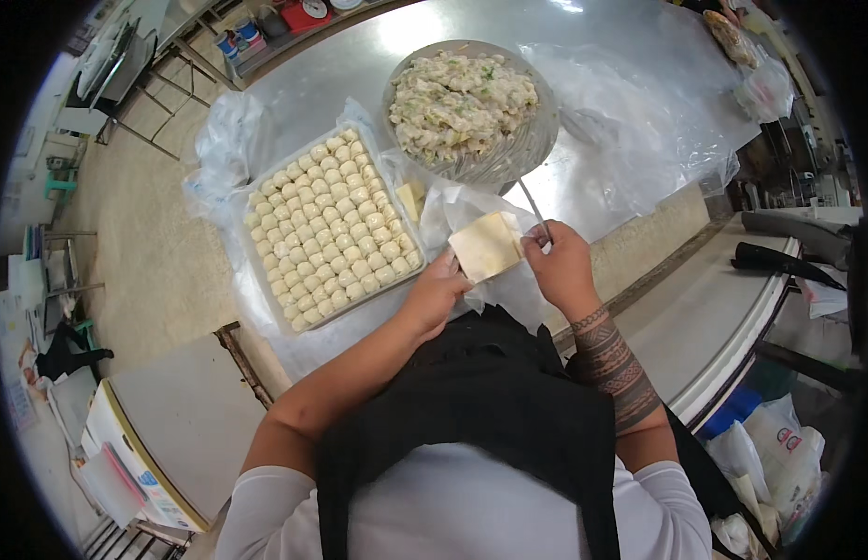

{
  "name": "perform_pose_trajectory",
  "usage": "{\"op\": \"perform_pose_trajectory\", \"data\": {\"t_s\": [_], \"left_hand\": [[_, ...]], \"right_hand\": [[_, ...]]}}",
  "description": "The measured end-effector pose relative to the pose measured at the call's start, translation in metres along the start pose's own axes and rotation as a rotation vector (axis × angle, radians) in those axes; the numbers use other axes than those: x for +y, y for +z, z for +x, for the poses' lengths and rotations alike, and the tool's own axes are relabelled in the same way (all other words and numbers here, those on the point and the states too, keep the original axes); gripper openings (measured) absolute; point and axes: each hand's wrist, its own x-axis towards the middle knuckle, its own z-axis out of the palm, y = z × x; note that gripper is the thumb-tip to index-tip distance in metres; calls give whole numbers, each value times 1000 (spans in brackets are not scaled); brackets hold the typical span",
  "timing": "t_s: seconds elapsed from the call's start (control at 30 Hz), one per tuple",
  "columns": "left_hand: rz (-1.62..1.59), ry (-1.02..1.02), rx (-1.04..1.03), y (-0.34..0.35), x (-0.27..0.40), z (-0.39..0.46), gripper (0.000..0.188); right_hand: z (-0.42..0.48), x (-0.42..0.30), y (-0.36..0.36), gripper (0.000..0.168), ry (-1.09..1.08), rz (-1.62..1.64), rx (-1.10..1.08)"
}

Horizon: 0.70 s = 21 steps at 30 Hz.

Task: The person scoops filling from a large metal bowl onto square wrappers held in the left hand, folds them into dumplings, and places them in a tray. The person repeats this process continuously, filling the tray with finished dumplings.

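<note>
My left hand (pixel 437 290) grips a stack of square dough wrappers (pixel 486 246) by its lower left side, thumb along the edge. Between the thumb and fingers of my right hand (pixel 561 262) is a thin metal spatula (pixel 532 199), slanting up toward the bowl. Those right fingertips are beside the stack's right edge; whether they touch it I cannot tell. White plastic sheeting (pixel 448 206) lies around and under the wrappers. Ahead stands a round metal bowl (pixel 486 168) heaped with pale minced filling (pixel 465 101) flecked with green. Left of it, a tray (pixel 350 306) holds closely packed rows of wrapped dumplings (pixel 329 220).
Yellowish wrapper pieces (pixel 411 199) lie between tray and bowl. Clear plastic sheeting (pixel 630 119) covers the steel table's (pixel 315 91) right side. Crumpled plastic (pixel 231 140) sits beyond the tray. A red scale (pixel 304 14) stands far left. A white-topped counter (pixel 679 280) runs along my right.
</note>
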Motion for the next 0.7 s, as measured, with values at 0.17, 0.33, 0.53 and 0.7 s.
{"op": "perform_pose_trajectory", "data": {"t_s": [0.17, 0.33, 0.53, 0.7], "left_hand": [[399, 47, 18, 14, -7, 9, 77], [1246, 98, 13, -4, 5, -10, 60], [1110, -248, 144, -7, 21, -33, 28], [1081, 144, 231, 4, 12, -30, 26]], "right_hand": [[-4, -10, 20, 31, -127, -172, -121], [-2, 0, 33, 34, -162, -226, -136], [12, 14, 25, 28, -81, 61, -237], [24, 32, 21, 27, 71, 290, -375]]}}
